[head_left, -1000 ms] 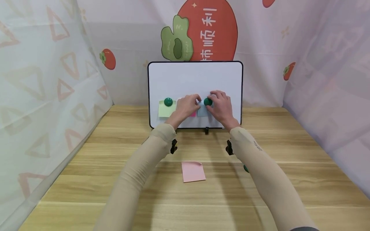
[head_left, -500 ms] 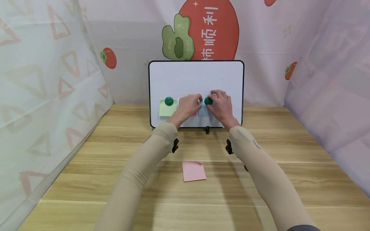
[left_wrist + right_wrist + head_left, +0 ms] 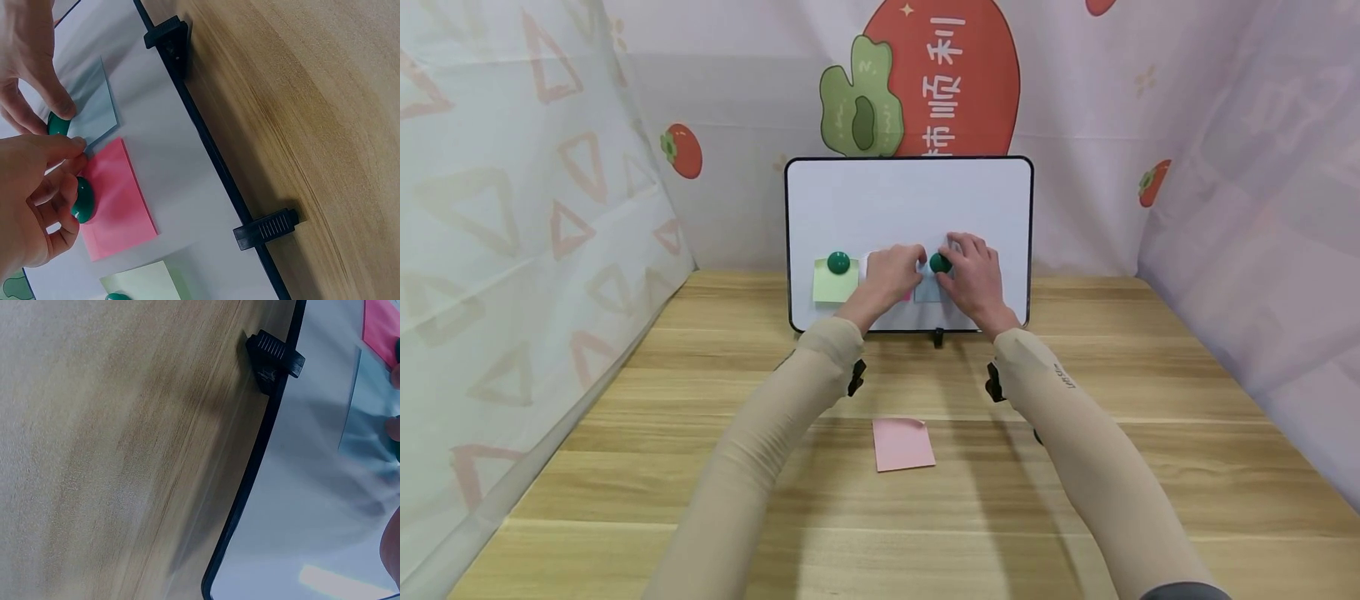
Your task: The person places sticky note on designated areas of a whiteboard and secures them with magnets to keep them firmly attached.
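Blue note (image 3: 97, 106) on whiteboard (image 3: 910, 200), right hand (image 3: 976, 273), fingers clamped on green magnet (image 3: 938, 262), left hand (image 3: 891, 271), fingers seemingly pinching note

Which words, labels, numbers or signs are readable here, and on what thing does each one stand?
"顺利", turned sideways, on the red fruit print; a third character below, partly hidden behind the whiteboard, seems to be "柿".
Right sleeve: small dark lettering, too small and blurred to read.
Black clip: a faint pale mark, too small to make out.
No writing shows on the light green note or pale pink note.
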{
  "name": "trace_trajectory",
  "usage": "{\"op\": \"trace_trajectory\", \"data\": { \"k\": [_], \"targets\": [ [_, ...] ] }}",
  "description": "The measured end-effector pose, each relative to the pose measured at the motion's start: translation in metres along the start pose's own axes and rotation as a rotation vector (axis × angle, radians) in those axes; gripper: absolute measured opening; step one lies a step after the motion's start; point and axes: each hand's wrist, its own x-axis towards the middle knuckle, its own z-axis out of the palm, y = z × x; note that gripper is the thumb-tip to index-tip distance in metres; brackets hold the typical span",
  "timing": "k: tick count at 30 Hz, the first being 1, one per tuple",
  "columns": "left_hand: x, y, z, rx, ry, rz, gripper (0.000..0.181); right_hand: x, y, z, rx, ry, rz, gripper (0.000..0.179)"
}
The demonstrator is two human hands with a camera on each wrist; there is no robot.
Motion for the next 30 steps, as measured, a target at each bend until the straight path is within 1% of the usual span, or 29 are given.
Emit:
{"op": "trace_trajectory", "data": {
  "k": [5, 12, 22, 25, 30],
  "targets": [
    [-0.001, 0.0, -0.001, 0.015, -0.016, -0.007, 0.027, -0.001, 0.0, 0.001, -0.009, 0.004, -0.002, 0.039],
    [-0.003, -0.003, 0.0, 0.024, -0.022, 0.013, 0.028, -0.003, 0.0, 0.004, -0.014, 0.028, -0.002, 0.038],
    [-0.008, -0.006, -0.001, 0.054, -0.043, 0.027, 0.034, -0.005, 0.0, 0.004, -0.02, 0.016, 0.014, 0.039],
    [-0.011, -0.008, -0.001, 0.06, -0.043, 0.042, 0.035, -0.005, -0.002, 0.004, -0.008, 0.004, 0.022, 0.04],
    [-0.017, -0.012, -0.002, 0.077, -0.026, 0.095, 0.035, -0.006, -0.003, 0.003, 0.003, -0.013, 0.03, 0.043]
  ]
}}
